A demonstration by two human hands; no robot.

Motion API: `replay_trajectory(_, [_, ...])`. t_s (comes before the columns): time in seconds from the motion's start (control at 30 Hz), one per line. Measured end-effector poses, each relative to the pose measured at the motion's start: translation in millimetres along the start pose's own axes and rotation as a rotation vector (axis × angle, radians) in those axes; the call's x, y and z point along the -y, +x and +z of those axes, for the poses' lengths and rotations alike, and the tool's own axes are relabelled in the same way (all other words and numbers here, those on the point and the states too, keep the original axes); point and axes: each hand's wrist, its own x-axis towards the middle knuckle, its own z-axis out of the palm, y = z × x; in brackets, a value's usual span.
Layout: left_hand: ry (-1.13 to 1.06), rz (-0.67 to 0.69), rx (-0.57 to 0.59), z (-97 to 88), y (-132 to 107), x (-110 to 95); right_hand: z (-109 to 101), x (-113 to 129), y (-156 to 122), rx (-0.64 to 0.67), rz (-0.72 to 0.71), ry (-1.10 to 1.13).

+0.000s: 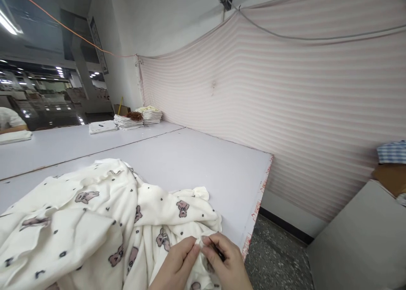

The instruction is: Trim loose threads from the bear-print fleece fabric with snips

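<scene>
A cream garment (95, 222) printed with small pink bears and dark dots lies bunched on the pale grey table (196, 163). My left hand (177, 264) pinches a fold of its edge near the table's right corner. My right hand (226, 262) sits right beside it, fingers closed on the same bit of cloth, with something small and dark showing under the fingers that I cannot make out. Both hands are at the bottom edge of the view, wrists cut off.
Stacks of folded cloth (139, 116) stand at the far end of the table. A striped pink fabric (285, 104) hangs along the wall. A grey box (358, 243) stands on the floor at right. Another person's shoulder (9, 119) shows at far left.
</scene>
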Motion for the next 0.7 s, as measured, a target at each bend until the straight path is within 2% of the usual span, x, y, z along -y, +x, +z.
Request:
replay_trajectory(0.1, [0.035, -0.009, 0.027, -5.0, -2.3, -5.6, 2.3, -4.1, 0.2, -0.018, 0.074, -0.024])
replay_trajectory(0.23, [0.056, -0.014, 0.065, -4.0, -0.5, -16.7, 11.1, -2.5, -4.2, -0.148, 0.088, -0.045])
replay_trajectory(0.33, [0.010, -0.019, 0.036, -1.2, 2.1, -18.4, 16.2, -2.7, -4.8, -0.193, 0.156, 0.014])
replay_trajectory(0.4, [-0.076, -0.037, 0.003, -1.1, 3.3, -13.6, 13.2, -4.8, -4.7, -0.155, 0.190, 0.087])
replay_trajectory(0.53, [-0.238, -0.066, -0.012, -2.7, 4.5, -1.0, -4.2, -7.0, -6.4, 0.020, 0.078, 0.048])
replay_trajectory(0.6, [-0.230, -0.061, 0.005, -2.4, 4.3, 0.1, -11.3, -5.2, -6.7, 0.077, 0.051, -0.026])
replay_trajectory(0.7, [-0.164, -0.045, 0.020, -1.0, 2.9, -6.7, -14.9, -2.0, -4.6, 0.125, 0.098, -0.024])
